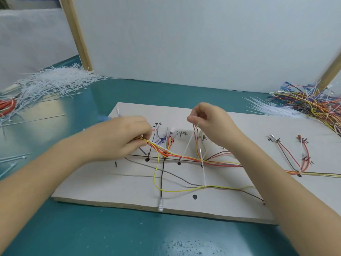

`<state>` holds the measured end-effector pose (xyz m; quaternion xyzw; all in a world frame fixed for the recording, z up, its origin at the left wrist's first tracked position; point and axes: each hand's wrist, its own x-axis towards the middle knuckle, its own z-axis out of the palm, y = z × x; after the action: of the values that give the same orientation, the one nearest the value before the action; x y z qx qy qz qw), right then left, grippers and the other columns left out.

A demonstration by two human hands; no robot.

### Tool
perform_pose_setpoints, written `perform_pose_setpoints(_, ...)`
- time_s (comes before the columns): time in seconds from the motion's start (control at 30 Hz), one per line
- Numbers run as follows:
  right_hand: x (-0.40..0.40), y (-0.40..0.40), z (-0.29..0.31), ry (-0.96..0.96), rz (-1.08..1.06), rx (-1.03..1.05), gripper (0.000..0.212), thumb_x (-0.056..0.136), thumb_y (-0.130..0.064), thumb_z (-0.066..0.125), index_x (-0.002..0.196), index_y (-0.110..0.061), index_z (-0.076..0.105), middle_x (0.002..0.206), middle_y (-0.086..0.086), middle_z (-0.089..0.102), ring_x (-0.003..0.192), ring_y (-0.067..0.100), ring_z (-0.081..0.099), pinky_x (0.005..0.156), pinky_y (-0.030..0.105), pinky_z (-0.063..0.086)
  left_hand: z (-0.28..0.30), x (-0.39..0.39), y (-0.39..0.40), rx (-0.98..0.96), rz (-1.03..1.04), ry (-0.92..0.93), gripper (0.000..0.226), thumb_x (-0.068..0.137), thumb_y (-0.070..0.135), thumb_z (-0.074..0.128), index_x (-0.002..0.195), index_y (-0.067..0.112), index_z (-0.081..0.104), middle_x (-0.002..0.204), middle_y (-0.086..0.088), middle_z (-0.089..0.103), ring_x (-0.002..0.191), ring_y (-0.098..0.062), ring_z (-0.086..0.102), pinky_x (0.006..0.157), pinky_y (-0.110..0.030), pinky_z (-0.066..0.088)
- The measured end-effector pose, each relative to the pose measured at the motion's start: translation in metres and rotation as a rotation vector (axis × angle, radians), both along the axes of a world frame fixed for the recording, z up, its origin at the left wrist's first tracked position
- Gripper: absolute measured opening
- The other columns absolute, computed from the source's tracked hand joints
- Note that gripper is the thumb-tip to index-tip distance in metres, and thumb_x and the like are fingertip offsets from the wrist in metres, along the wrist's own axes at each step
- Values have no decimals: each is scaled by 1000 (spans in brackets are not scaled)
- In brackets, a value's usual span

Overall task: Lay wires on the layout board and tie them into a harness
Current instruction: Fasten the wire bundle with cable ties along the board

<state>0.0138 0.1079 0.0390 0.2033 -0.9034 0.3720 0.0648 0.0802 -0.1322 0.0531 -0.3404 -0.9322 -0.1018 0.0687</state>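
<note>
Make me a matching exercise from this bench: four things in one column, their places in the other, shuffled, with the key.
Things:
1. loose heap of white cable ties
2. tangled pile of multicoloured wires
3. clear plastic connector
4. pale wooden layout board

Places:
A. at the board's near edge
B. far left of the table
C. middle of the table, under both hands
D. far right of the table

Pairs: 1-B, 2-D, 3-A, 4-C

Handwritten black marks sit on the layout board [239, 126] toward twelve o'clock, too blurred to read.
</note>
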Motion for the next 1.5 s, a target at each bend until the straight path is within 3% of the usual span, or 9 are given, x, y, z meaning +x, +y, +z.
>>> perform_pose_setpoints(0.1, 14, 25, 6, 13, -7, 11, 52, 84, -45, 61, 128, -24, 45, 116, -13, 43, 103, 3, 44, 80, 14, 30, 11, -4, 0, -48, 43, -24, 5, 86, 32, 57, 87, 27, 57, 86, 17, 46, 80, 4, 45, 73, -24, 37)
perform_pose_setpoints(0.2, 29, 56, 13, -27, -24, 44, 71, 72, -62, 54, 134, -34, 36, 123, -17, 40, 108, 2, 42, 87, 18, 29, 8, -6, -3, -74, 140, -57, 24, 77, 49, 58, 98, 37, 55, 96, 21, 42, 93, 1, 38, 85, -25, 37)
perform_pose_setpoints(0.5, 50, 96, 0, -157, 205, 588, 7, 85, -27, 67, 90, -28, 62, 93, -15, 53, 81, -2, 51, 70, 8, 34, -30, -12, 16, -154, 109, -156, 26, 82, 50, 59, 88, 24, 58, 89, 15, 49, 90, -6, 39, 83, -27, 37)
perform_pose_setpoints(0.6, 47, 98, -5, -96, 221, 641, 10, 92, -19, 56, 90, -29, 56, 83, -19, 49, 73, -9, 44, 66, 11, 31, -28, -10, 13, -81, 98, -190, 17, 88, 35, 59, 79, 23, 51, 78, 16, 47, 78, -6, 43, 72, -24, 35)
perform_pose_setpoints(0.8, 49, 107, -16, -50, 160, 476, 34, 94, -12, 51, 75, -37, 37, 78, -17, 48, 79, -9, 44, 68, 7, 34, -1, -6, 23, 179, 32, 160, 15, 81, 27, 55, 77, 13, 58, 73, 6, 52, 67, -10, 43, 63, -25, 34)
perform_pose_setpoints(1.03, 51, 131, -2, -126, 163, 581, 27, 80, -38, 69, 99, -44, 51, 98, -25, 49, 92, -5, 48, 78, 7, 34, -33, -10, 5, 2, 72, -131, 12, 83, 33, 66, 90, 29, 57, 88, 20, 52, 90, -8, 48, 85, -26, 38)
perform_pose_setpoints(1.17, 53, 135, -5, -162, 170, 584, 19, 88, -24, 63, 96, -39, 55, 98, -16, 52, 88, 3, 51, 79, 15, 36, -35, -4, 3, 83, 19, -40, 30, 81, 48, 52, 86, 22, 67, 80, 31, 47, 79, -12, 53, 74, -23, 38)
perform_pose_setpoints(1.33, 52, 132, -13, -83, 221, 762, 13, 97, -21, 43, 95, -33, 39, 93, -18, 37, 92, 8, 34, 86, 31, 36, -28, -3, 8, 184, 34, -12, 47, 79, 48, 40, 88, 11, 69, 82, 6, 65, 81, -6, 50, 74, -27, 39)
perform_pose_setpoints(1.5, 63, 134, -24, 74, 180, 611, 10, 96, -16, 46, 96, -25, 44, 96, -13, 39, 89, 12, 37, 81, 34, 38, -18, -2, 16, 270, 89, 49, 25, 80, 30, 56, 83, 8, 68, 78, -5, 66, 75, -10, 50, 68, -27, 39)
